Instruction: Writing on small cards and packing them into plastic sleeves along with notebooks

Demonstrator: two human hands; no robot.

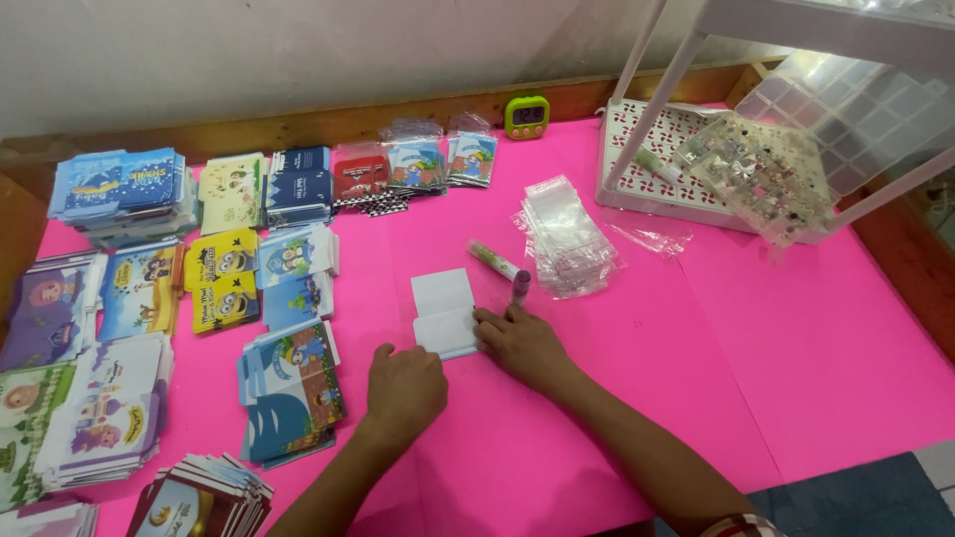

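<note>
Your left hand point(405, 388) rests knuckles-up on the pink counter point(617, 398), fingers curled under at the near-left corner of the white folded card point(445, 313). Your right hand point(522, 343) lies flat, fingers pressed together on the card's near-right edge. Just beyond the card lie a glue stick point(494, 261) and its cap point(520, 286); further right, clear sleeves point(567, 239). Printed card stacks point(288, 388) sit left of the card.

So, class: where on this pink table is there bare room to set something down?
Bare pink table lies right of the right hand, below the white rack. The left side is crowded with printed card stacks; clear bags fill the middle.
</note>
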